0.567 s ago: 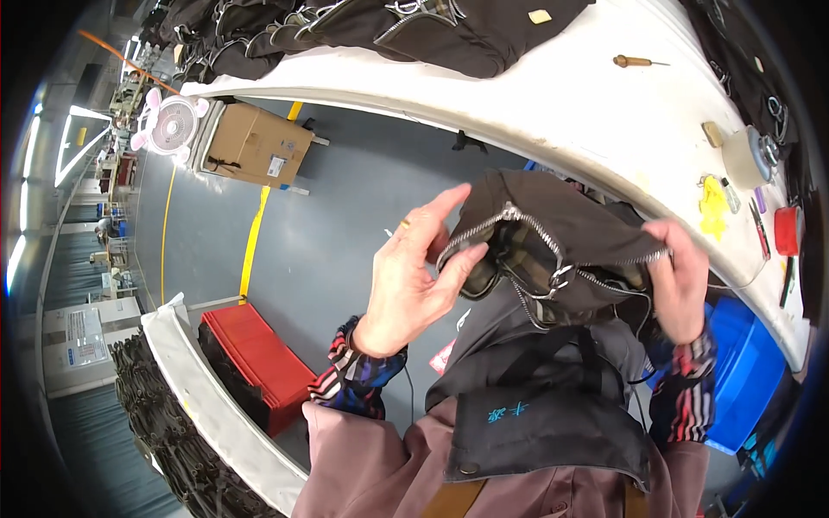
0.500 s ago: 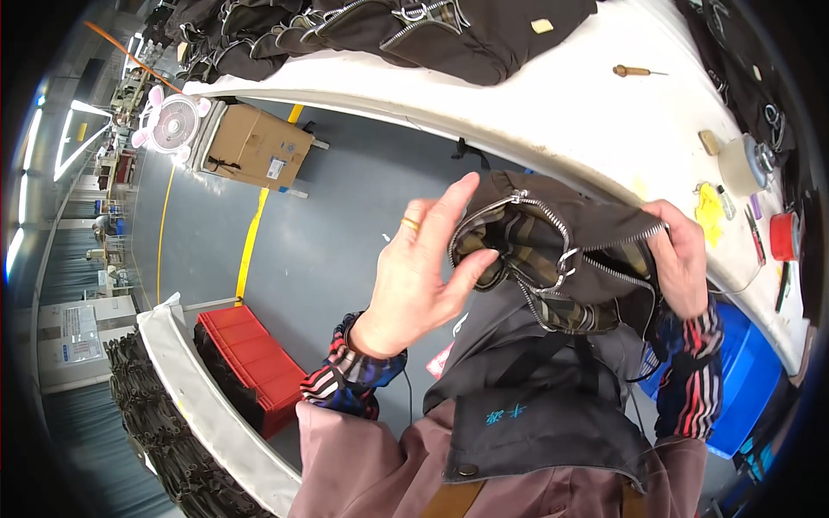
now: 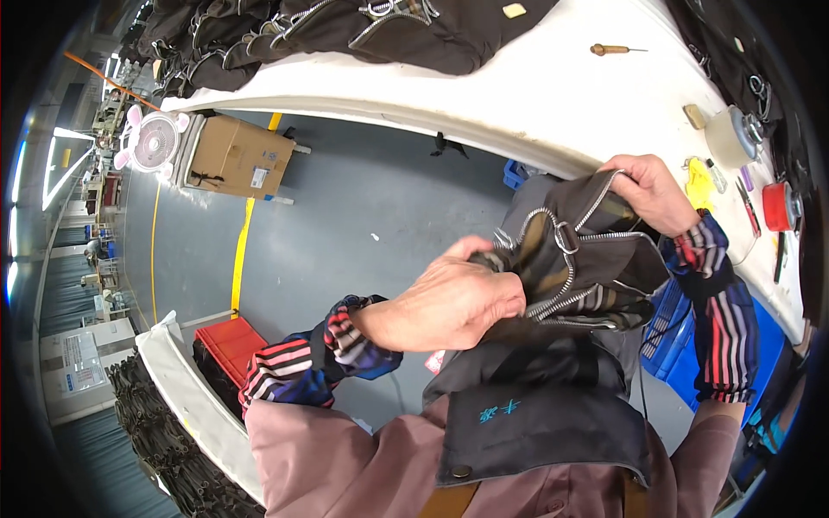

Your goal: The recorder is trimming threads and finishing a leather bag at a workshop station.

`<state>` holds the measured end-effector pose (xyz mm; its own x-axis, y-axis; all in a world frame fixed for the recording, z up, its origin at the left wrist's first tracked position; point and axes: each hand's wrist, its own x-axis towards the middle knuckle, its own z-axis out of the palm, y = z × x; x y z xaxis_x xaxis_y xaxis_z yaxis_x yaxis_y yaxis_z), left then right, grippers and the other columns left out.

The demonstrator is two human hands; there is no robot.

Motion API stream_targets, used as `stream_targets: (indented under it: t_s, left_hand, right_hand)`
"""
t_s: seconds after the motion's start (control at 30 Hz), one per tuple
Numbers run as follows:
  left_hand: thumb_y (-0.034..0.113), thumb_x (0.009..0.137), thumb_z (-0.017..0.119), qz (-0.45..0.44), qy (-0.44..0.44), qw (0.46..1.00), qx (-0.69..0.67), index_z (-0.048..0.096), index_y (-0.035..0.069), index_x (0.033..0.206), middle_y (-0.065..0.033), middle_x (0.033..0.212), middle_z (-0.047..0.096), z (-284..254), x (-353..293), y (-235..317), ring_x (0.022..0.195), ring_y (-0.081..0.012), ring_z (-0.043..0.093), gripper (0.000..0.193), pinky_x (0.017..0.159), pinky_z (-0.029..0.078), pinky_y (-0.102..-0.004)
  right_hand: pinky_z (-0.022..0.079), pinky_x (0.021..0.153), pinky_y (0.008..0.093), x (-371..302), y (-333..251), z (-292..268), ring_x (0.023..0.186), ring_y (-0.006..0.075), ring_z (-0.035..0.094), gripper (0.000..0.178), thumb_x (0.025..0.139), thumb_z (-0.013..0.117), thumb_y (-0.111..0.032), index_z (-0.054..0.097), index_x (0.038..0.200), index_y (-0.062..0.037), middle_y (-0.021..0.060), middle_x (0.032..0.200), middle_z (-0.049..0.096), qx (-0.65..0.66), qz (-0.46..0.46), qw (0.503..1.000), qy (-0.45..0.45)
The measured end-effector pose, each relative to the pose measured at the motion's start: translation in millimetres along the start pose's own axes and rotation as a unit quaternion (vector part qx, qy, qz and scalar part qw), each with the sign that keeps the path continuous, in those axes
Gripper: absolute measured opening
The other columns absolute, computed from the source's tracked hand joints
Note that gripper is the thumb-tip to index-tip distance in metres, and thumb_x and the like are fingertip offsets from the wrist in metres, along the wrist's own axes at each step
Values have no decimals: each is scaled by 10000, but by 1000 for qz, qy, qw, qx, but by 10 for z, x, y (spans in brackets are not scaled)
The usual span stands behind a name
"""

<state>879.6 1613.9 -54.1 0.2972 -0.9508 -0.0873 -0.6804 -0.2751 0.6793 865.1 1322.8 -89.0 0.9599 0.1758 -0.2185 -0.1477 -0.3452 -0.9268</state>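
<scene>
In front of my body hangs a dark brown fabric bag with silver zips and a plaid lining showing through its open mouth. A metal ring sits beside the zip teeth. My left hand is closed on the bag's left end, fingers curled into the lining and partly hidden. At the upper right, my right hand pinches a zipped edge and holds it raised near the table's rim. The bag's underside is out of sight.
The white table bears more dark bags, a wooden-handled awl, a jar, a yellow cloth and a red roll. Below stands a blue crate. Leftward are a red bin, a carton and a fan.
My left hand, earlier with thumb and fingers apart at the bag's mouth, has moved down and closed on its left end. My right hand has risen, lifting the zipped edge.
</scene>
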Motion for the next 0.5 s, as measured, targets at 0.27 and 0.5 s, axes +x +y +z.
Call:
stream_targets:
  t_s: [0.27, 0.5]
  left_hand:
    - [238, 940, 423, -118, 1, 882, -456, 589, 4, 782, 10, 575, 280, 129, -134, -123, 571, -96, 285, 328, 522, 255, -268]
    - [242, 923, 464, -156, -44, 876, -453, 564, 2, 815, 27, 628, 443, 22, -121, -134, 634, -51, 369, 281, 559, 340, -215]
  right_hand:
    - [389, 556, 220, -13, 133, 153, 599, 53, 452, 136, 837, 505, -70, 583, 829, 41, 11, 617, 541, -62, 10, 998, 7]
    - [398, 569, 231, -35, 161, 170, 617, 62, 469, 136, 839, 525, -77, 596, 808, 34, 3, 649, 564, -49, 29, 998, 27]
